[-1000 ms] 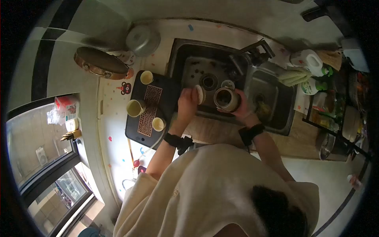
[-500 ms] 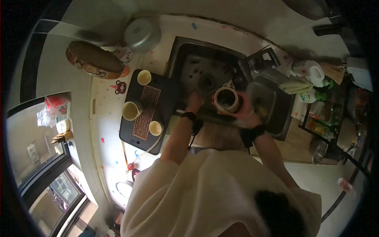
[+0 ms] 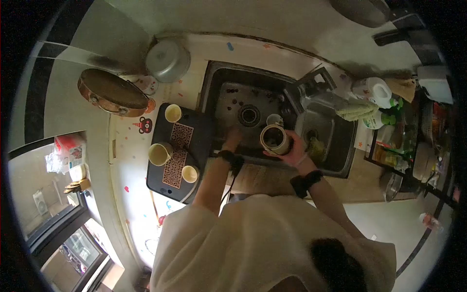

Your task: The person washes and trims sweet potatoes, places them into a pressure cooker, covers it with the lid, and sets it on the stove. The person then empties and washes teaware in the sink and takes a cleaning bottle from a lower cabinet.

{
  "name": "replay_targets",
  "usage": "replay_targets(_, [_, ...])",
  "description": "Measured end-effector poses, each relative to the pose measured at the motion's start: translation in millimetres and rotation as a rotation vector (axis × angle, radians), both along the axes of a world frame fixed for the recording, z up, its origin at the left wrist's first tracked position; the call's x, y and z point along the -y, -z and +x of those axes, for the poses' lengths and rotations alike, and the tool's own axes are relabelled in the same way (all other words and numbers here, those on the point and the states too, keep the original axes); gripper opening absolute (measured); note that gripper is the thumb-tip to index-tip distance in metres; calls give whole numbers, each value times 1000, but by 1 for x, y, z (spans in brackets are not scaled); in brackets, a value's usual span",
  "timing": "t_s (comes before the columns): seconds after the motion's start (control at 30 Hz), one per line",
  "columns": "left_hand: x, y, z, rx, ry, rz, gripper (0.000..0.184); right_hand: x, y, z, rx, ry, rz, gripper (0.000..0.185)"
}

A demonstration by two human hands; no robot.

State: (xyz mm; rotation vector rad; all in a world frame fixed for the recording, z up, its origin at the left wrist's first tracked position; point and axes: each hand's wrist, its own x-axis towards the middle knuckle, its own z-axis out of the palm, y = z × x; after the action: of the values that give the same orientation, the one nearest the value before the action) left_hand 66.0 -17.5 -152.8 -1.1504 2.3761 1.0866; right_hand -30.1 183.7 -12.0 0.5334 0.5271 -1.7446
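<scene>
My right hand point(image 3: 296, 150) is wrapped round a cream-coloured round pot point(image 3: 275, 139) held over the front of the large sink basin point(image 3: 224, 109). The pot's mouth faces up, and its inside looks dark. Just behind its rim shows a small pale rounded piece point(image 3: 275, 118); I cannot tell whether it belongs to the pot. My left hand point(image 3: 232, 140) is low in the basin, left of the pot and apart from it. Blur and shadow hide its fingers. Beyond the hands is the round drain point(image 3: 249, 115), with several dark bits point(image 3: 234, 101) around it.
A black tea tray point(image 3: 158, 180) on the left carries a pale pitcher point(image 3: 160, 154) and two cups point(image 3: 173, 113). The faucet point(image 3: 311, 87) stands behind the basins, with a cloth point(image 3: 356, 111) to its right. A brown pan point(image 3: 113, 92) and a glass bowl point(image 3: 168, 61) sit at the back left.
The view has tilted, so the sink appears lower. My right hand and the pot have shifted slightly left relative to the sink, and my left hand has moved away from the pot.
</scene>
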Motion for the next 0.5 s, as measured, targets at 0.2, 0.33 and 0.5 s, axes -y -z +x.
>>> replay_targets(0.2, [-36, -161, -2, -486, -174, 742, 29, -6, 17, 12, -185, 75, 180, 42])
replay_targets(0.33, [-61, -145, -6, -386, -199, 796, 30, 0, 29, 28, -311, 70, 197, 40])
replay_targets(0.5, [-71, -116, -1, -477, 108, 533, 31, 6, 18, 43, -282, 87, 117, 39])
